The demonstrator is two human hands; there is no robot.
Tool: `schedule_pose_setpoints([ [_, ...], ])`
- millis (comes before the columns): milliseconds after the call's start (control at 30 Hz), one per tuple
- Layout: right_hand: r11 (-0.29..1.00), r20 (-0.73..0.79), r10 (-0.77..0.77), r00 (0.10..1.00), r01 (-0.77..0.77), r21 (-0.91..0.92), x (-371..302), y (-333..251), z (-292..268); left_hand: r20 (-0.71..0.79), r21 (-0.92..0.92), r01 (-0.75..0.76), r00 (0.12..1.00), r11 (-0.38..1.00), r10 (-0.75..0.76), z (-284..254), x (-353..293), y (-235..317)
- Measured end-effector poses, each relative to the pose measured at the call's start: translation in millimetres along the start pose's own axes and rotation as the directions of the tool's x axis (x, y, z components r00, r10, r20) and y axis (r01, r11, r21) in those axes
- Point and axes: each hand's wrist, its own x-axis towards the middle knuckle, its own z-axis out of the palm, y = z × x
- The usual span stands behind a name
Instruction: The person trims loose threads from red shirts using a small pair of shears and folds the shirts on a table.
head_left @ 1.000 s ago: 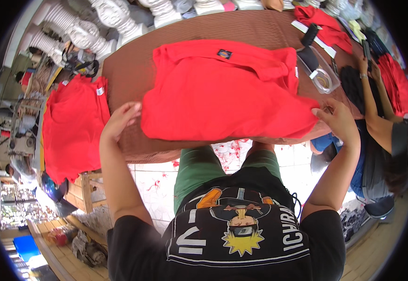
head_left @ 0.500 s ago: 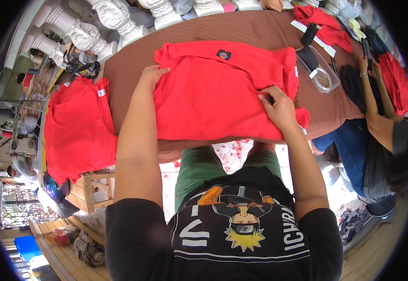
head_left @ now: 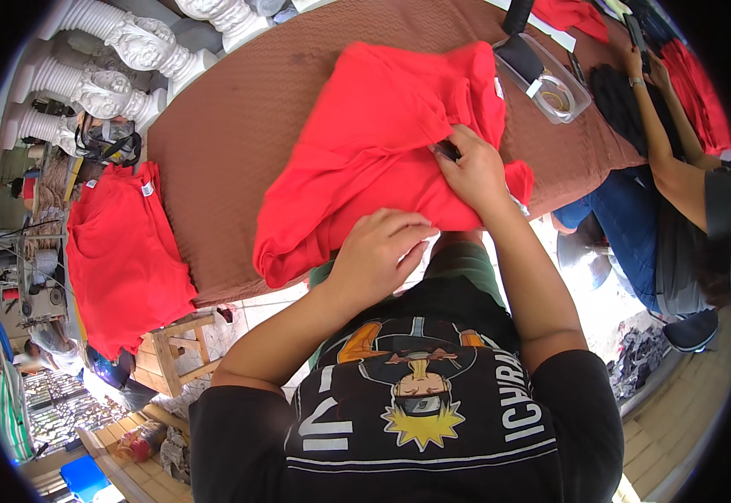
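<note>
A red shirt lies bunched and partly folded over at the table's front edge, with its left part hanging over the rim. My right hand rests on the shirt's right side, closed round a small dark tool; most of that tool is hidden by the hand, so its kind does not show. Just in front of the shirt's near edge is my left hand, palm down, thumb and fingers apart and pointing right. Nothing shows in its fingers.
Another red garment drapes over the left end of the brown-covered table. A clear plastic box with tape rolls sits at the right. White ornate columns line the far left. At right, a co-worker's hands hold a dark object.
My left hand has come off the shirt's far left side to its near edge. The shirt, spread flatter before, is now turned and bunched, its label out of sight. My right hand keeps its grip.
</note>
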Motion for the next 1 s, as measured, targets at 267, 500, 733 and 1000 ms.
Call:
schedule_pose_setpoints([
  [267,1.0,0.001,0.011,1.0,-0.011,-0.009,-1.4,2.6,-1.4,-0.188,-0.078,0.077,0.978,0.994,-0.091,-7.1,21.5,-9.6],
  [500,0.998,0.028,-0.035,0.999,0.034,0.045,-2.4,3.7,-4.3,0.033,-0.205,0.651,0.751,0.731,-0.66,-2.5,117.2,-55.3],
  [733,0.995,0.189,-0.082,0.979,0.092,-0.046,-4.9,3.5,-13.1,0.215,-0.164,0.699,0.714,0.696,-0.667,9.7,120.8,-81.7],
  [1000,0.966,0.307,0.132,0.942,-0.053,-0.253,-1.6,-25.8,-63.5,0.41,-0.079,0.623,0.732,0.778,-0.544,3.1,121.8,-83.3],
])
